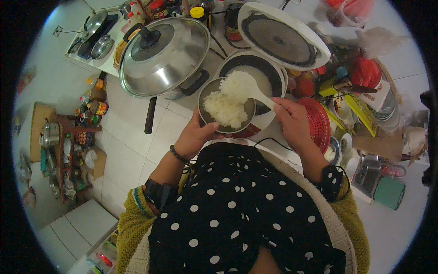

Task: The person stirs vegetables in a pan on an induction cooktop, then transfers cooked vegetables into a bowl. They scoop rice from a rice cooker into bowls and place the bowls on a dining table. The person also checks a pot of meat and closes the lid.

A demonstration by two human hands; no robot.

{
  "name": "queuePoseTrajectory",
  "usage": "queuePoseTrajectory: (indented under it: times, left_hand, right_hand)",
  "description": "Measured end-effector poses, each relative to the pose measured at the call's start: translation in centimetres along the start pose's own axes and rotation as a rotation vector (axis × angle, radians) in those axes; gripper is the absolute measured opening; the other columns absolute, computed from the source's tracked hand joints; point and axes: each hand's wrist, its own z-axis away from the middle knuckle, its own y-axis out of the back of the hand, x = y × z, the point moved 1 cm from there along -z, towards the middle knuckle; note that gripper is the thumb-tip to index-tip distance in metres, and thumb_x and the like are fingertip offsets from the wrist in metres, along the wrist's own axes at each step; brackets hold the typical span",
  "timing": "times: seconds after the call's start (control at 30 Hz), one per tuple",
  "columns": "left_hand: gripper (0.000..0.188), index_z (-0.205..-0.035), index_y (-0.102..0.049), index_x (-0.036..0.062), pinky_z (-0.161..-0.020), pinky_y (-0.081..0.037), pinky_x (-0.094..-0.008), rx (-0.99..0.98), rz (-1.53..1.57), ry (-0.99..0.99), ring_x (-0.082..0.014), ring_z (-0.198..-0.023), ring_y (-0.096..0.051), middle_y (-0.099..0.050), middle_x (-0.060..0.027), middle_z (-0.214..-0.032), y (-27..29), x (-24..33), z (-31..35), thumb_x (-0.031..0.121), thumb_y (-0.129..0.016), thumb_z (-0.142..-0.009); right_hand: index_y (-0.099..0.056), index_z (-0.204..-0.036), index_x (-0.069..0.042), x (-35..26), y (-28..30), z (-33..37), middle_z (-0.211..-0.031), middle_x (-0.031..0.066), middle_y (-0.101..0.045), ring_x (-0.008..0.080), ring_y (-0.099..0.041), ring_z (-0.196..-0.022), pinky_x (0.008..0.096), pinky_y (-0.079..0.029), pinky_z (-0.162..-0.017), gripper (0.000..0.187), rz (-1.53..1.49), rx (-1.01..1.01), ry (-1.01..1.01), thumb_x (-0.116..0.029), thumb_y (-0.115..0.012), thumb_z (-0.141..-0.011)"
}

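Note:
My left hand (197, 137) grips a metal bowl (203, 118) at its near left rim, thumb over the edge. Cooked white rice (224, 111) is heaped inside it. In my right hand (292, 119) is a white rice paddle (261, 95), its blade loaded with more rice and held over the bowl's far side. Just beyond, partly covered by bowl and paddle, stands a rice cooker (285, 77) with a dark inner pot and a pale layer in the bottom. Its lid (278, 39) is raised, showing a grey inner face.
A large lidded steel pan (171, 59) stands left of the cooker, its side handle near my left hand. To the right are a red plastic basket (319, 125), a knife (356, 89) and stacked dishes. Jars (197, 14) line the back. A wooden shelf (68, 155) stands at far left.

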Motion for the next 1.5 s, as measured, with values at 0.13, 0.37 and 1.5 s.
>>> queuePoseTrajectory:
  times: [0.13,0.37,1.5]
  left_hand:
    - [0.082,-0.158,-0.018,0.0128,-0.091,-0.062,-0.0393,-0.003,0.022,-0.004,-0.0324,-0.123,-0.063,-0.047,-0.018,-0.147,0.5,-0.6,0.0,0.013,-0.069,-0.093]
    - [0.08,-0.156,-0.02,0.013,-0.091,-0.062,-0.0406,0.048,0.03,0.003,-0.033,-0.124,-0.063,-0.048,-0.018,-0.147,1.6,-1.0,0.2,0.01,-0.068,-0.093]
    - [0.07,-0.143,-0.042,0.0026,-0.07,-0.058,-0.0345,-0.286,-0.19,0.035,-0.0296,-0.094,-0.07,-0.062,-0.0126,-0.127,-1.3,-4.6,-1.7,0.025,-0.076,-0.086]
  right_hand:
    - [-0.071,-0.119,0.002,0.4,0.2,-0.2,-0.074,0.0001,-0.061,0.0081,-0.052,-0.065,0.0249,-0.041,-0.06,0.029,-0.292,-0.003,-0.253,-0.016,-0.059,-0.1]
    - [-0.066,-0.122,0.0,1.4,0.8,-0.8,-0.067,-0.0049,-0.048,0.0063,-0.037,-0.054,0.024,-0.027,-0.049,0.029,-0.68,0.006,-0.422,-0.018,-0.061,-0.1]
    - [-0.072,-0.108,-0.004,9.3,3.1,8.4,-0.103,0.0159,-0.068,0.0311,-0.068,-0.092,0.0438,-0.055,-0.08,0.025,0.625,0.295,0.107,-0.022,-0.061,-0.094]
